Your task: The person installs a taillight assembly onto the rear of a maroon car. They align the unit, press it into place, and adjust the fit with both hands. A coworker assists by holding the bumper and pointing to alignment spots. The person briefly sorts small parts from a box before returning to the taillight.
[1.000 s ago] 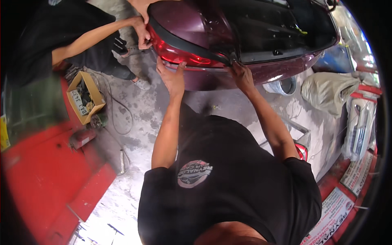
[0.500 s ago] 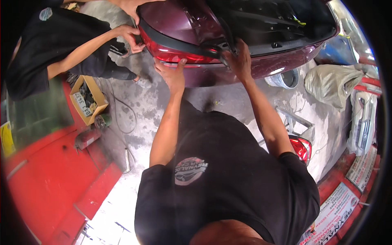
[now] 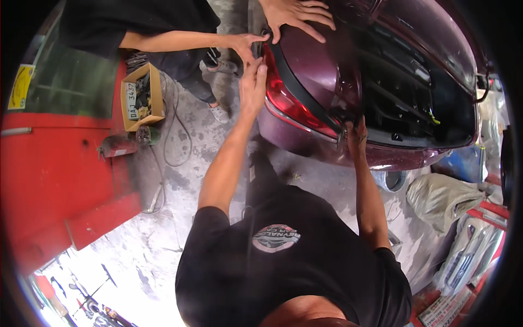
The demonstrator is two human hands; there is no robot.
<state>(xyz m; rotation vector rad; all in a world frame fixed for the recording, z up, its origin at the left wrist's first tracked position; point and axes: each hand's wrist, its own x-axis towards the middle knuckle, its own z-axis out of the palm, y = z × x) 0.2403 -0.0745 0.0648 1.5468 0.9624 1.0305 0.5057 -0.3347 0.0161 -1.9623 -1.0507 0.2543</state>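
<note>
A red tail light [image 3: 294,101] with a black border sits at the rear corner of a purple car [image 3: 313,62]. My left hand [image 3: 253,90] lies along the light's outer edge, fingers stretched upward. At the inner end, beside the trunk opening [image 3: 397,92], my right hand [image 3: 357,139] has its fingers curled round the light's tip; the fingertips are partly hidden. A co-worker's hand [image 3: 246,46] is at the light's top end, close to my left fingertips. The co-worker's other hand [image 3: 299,16] rests spread on the purple body panel.
At left, a cardboard box [image 3: 158,101] of parts stands by a red vehicle [image 3: 60,174], with a hose [image 3: 185,144] on the floor. To the right are a bucket [image 3: 391,180], a plastic-covered bundle [image 3: 438,196], a blue drum [image 3: 463,163] and a wrapped car part [image 3: 468,250].
My view has turned, so the car sits further right. My left hand has moved from the light's lower edge up its outer side. The co-worker's upper hand now lies flat on the panel.
</note>
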